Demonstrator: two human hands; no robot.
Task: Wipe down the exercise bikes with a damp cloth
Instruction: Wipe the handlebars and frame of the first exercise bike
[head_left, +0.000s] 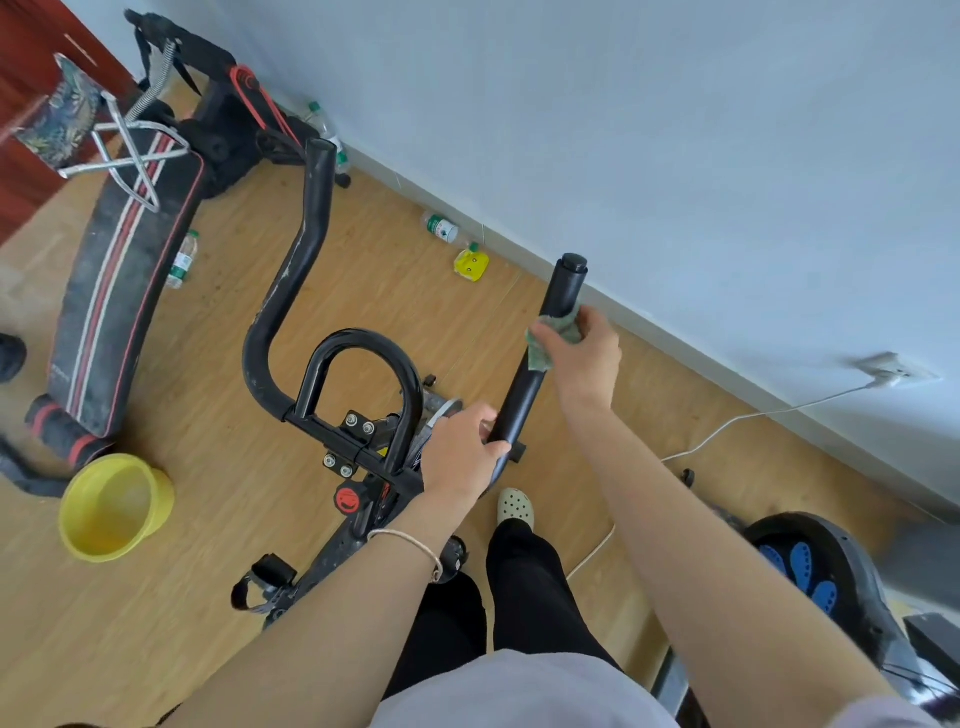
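A black exercise bike (358, 410) stands below me, its handlebars spreading left and right. My right hand (584, 358) presses a green cloth (556, 338) around the upper part of the right handlebar (563, 283), just under its end cap. Lower on the same bar, my left hand (462, 449) grips the bend near the stem. The left handlebar (306, 244) curves away untouched, with scuffed, dusty patches. A red knob (348, 500) sits on the frame beneath the centre loop.
A yellow basin (111, 506) rests on the wood floor at the left, beside a black sit-up bench (114, 306). Plastic bottles (440, 227) and a yellow packet (471, 264) lie along the wall. A white cable (727, 426) crosses the floor; another machine (810, 566) stands at right.
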